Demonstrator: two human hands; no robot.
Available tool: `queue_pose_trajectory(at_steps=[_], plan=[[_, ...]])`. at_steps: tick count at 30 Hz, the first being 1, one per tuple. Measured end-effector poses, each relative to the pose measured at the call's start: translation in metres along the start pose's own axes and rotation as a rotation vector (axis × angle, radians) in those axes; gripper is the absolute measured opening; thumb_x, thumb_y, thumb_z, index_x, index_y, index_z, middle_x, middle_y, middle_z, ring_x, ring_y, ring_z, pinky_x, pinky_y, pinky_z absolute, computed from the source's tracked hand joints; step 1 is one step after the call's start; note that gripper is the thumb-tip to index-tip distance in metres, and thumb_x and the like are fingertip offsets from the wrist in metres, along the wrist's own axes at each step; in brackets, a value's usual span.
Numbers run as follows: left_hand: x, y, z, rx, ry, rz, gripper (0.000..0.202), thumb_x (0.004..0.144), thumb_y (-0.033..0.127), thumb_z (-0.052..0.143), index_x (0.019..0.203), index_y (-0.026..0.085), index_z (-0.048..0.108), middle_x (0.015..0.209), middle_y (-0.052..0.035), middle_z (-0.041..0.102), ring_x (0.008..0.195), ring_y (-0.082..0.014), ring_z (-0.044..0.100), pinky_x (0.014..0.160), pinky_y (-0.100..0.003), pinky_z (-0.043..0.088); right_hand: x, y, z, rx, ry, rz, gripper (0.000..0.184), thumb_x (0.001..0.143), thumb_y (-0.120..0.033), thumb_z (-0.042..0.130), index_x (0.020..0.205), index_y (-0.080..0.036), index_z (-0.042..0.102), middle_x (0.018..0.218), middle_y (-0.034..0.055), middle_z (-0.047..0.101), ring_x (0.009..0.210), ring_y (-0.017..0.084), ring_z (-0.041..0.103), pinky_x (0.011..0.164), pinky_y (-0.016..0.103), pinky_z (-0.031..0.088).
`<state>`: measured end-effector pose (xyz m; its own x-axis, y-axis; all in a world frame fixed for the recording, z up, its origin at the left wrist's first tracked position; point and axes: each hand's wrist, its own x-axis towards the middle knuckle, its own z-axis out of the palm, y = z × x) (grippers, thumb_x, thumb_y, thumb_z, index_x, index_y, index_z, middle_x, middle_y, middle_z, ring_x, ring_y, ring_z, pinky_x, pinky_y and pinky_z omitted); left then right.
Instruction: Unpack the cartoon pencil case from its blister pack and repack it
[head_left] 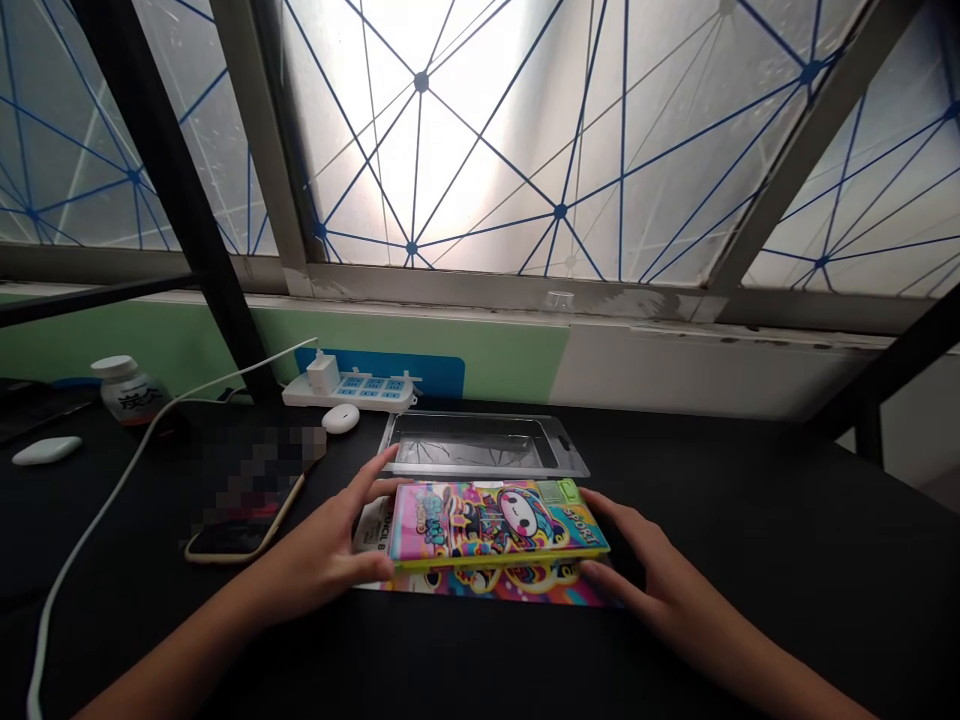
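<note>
Just left of the left grip [319, 545], a blurry pixelated square patch [255, 470] hides whatever's there, can't make it out.

Bare left hand [315, 545] at lower centre-left, fingers spread; bare right hand [634, 565] at lower centre-right, fingers curved inward; bare left forearm [165, 655] and bare right forearm [780, 665] rising from the bottom corners.

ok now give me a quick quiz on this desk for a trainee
1. True or false: the left hand and the right hand both touch the yellow-edged cartoon pencil box.
2. Multiple choice: what lies just behind the pencil box?
a) a clear plastic tray
b) a coffee mug
c) a stapler
3. Short answer: on which side of the pencil box, from the person's own view, does the phone lie?

Key: 1. True. 2. a. 3. The left.
</note>
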<state>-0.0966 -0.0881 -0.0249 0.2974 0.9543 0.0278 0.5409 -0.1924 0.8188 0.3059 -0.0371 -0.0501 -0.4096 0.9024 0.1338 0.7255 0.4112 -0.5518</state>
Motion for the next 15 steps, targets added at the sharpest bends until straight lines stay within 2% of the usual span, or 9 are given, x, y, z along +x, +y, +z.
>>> queue_pose_trajectory(at_steps=[3, 5, 8, 10, 13, 15], plan=[[-0.001, -0.002, 0.007, 0.185, 0.065, -0.005, 0.112, 0.077, 0.054, 0.076, 0.159, 0.034, 0.003, 0.146, -0.0102, 0.054, 0.131, -0.0326, 0.053, 0.112, -0.048, 0.039, -0.004, 0.007, 0.006, -0.085, 0.036, -0.047, 0.069, 0.09, -0.054, 0.059, 0.15, -0.026, 0.041, 0.144, 0.0121, 0.057, 0.13, 0.035, 0.053, 0.104, 0.052, 0.05], [-0.002, -0.005, 0.011, 0.326, 0.153, 0.088, 0.106, 0.076, 0.043, 0.078, 0.158, 0.035, 0.012, 0.143, -0.0087, 0.056, 0.13, -0.0328, 0.055, 0.11, -0.046, 0.042, -0.008, 0.011, 0.007, -0.128, 0.091, -0.096, 0.063, 0.09, -0.051, 0.059, 0.147, -0.028, 0.046, 0.139, 0.01, 0.061, 0.127, 0.036, 0.055, 0.1, 0.053, 0.053], [-0.003, -0.003, 0.016, 0.445, 0.295, 0.34, 0.097, 0.077, 0.041, 0.077, 0.156, 0.032, 0.022, 0.145, -0.0105, 0.053, 0.131, -0.0343, 0.052, 0.11, -0.046, 0.042, -0.011, 0.009, -0.001, -0.15, 0.209, -0.198, 0.056, 0.092, -0.044, 0.06, 0.146, -0.034, 0.048, 0.135, 0.0061, 0.065, 0.124, 0.034, 0.058, 0.098, 0.051, 0.054], [0.002, 0.008, 0.018, 0.42, 0.367, 0.406, 0.092, 0.083, 0.046, 0.071, 0.157, 0.03, 0.019, 0.15, -0.0123, 0.048, 0.135, -0.0348, 0.048, 0.111, -0.047, 0.041, -0.006, 0.002, -0.011, -0.114, 0.264, -0.237, 0.055, 0.093, -0.041, 0.061, 0.146, -0.035, 0.048, 0.134, 0.0049, 0.065, 0.12, 0.031, 0.062, 0.095, 0.045, 0.057], [0.022, 0.032, 0.019, 0.283, 0.474, 0.264, 0.074, 0.097, 0.049, 0.05, 0.159, 0.026, 0.015, 0.157, -0.0138, 0.038, 0.14, -0.0336, 0.043, 0.11, -0.049, 0.042, 0.017, -0.011, -0.03, -0.043, 0.29, -0.212, 0.053, 0.092, -0.045, 0.061, 0.143, -0.033, 0.053, 0.133, 0.005, 0.066, 0.111, 0.03, 0.068, 0.084, 0.039, 0.061], [0.044, 0.045, 0.018, 0.202, 0.573, 0.156, 0.067, 0.1, 0.052, 0.044, 0.158, 0.027, 0.02, 0.157, -0.0118, 0.041, 0.137, -0.032, 0.047, 0.108, -0.048, 0.043, 0.041, -0.018, -0.036, -0.017, 0.278, -0.162, 0.056, 0.091, -0.049, 0.059, 0.143, -0.03, 0.054, 0.132, 0.0061, 0.067, 0.107, 0.031, 0.069, 0.076, 0.038, 0.062]])
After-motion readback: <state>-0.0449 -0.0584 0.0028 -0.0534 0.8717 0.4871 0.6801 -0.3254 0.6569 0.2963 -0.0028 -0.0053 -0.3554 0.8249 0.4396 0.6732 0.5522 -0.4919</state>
